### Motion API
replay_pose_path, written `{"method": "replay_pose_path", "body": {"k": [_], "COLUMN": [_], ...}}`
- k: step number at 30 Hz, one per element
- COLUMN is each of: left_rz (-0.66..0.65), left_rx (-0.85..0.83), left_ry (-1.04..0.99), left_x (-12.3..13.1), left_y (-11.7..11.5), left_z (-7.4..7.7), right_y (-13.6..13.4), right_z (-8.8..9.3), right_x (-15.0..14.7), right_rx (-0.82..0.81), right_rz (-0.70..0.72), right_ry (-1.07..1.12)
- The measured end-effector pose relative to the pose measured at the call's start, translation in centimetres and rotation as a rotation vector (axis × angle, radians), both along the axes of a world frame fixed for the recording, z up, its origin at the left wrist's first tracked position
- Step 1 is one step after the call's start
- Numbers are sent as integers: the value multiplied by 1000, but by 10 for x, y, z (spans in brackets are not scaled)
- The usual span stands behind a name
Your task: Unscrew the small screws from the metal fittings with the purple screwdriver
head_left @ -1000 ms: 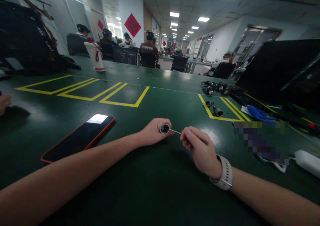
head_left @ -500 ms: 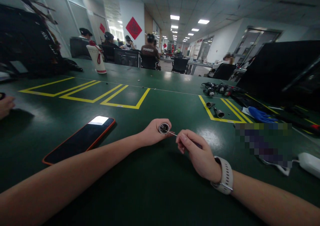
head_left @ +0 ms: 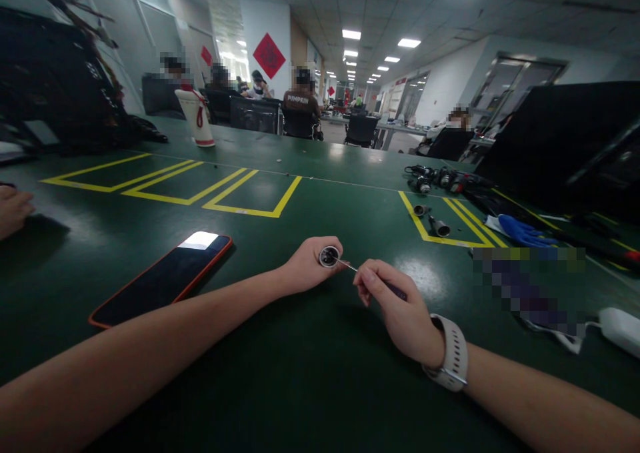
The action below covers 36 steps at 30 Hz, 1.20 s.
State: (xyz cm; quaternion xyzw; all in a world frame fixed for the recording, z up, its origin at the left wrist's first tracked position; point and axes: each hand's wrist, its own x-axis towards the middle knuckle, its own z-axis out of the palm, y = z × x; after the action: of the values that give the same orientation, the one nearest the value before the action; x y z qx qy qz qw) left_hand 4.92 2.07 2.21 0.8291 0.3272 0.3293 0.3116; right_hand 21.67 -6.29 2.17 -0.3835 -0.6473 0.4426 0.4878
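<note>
My left hand (head_left: 311,263) is closed around a round metal housing (head_left: 329,257), whose open end faces me and shows dark parts inside. From the right, my right hand (head_left: 387,293) grips a screwdriver (head_left: 397,291) by its dark handle. The thin shaft runs left, and its tip reaches into the mouth of the housing; exactly what it touches inside is too small to tell. A pale watch strap circles my right wrist. Beside my left forearm a phone (head_left: 163,278) in an orange case lies on the green table (head_left: 310,373).
Metal cylindrical parts (head_left: 440,227) lie within yellow tape at the right. Behind them is a heap of dark cabled parts (head_left: 435,178); a blue glove (head_left: 523,229) lies nearby. A white cup (head_left: 196,118) stands at the back left. Another person's hand (head_left: 14,209) rests at the left edge.
Both hands hold almost the same pose, with the screwdriver still in the housing's mouth. The whole view has shifted slightly. The other person's hand at the left has moved a little.
</note>
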Motion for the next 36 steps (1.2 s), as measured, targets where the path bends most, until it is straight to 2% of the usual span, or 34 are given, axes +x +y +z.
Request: {"method": "replay_pose_path", "body": {"k": [6, 10, 15, 21, 27, 36], "left_rz": [-23, 20, 56, 124, 117, 163], "left_rx": [-50, 0, 69, 169, 331, 197], "left_ry": [-81, -39, 56, 157, 244, 106], "left_x": [1, 1, 2, 1, 2, 1], "left_y": [0, 1, 1, 2, -1, -1], "left_z": [-1, -2, -3, -5, -4, -3], "right_y": [2, 1, -1, -7, -10, -11], "right_z": [-4, -2, 0, 8, 13, 7], "right_x": [-1, 0, 1, -1, -6, -8], "right_rx": [3, -15, -14, 142, 192, 298], "right_rz": [-8, -13, -13, -123, -131, -39], "right_ry": [60, 47, -27, -248, -348, -411]}}
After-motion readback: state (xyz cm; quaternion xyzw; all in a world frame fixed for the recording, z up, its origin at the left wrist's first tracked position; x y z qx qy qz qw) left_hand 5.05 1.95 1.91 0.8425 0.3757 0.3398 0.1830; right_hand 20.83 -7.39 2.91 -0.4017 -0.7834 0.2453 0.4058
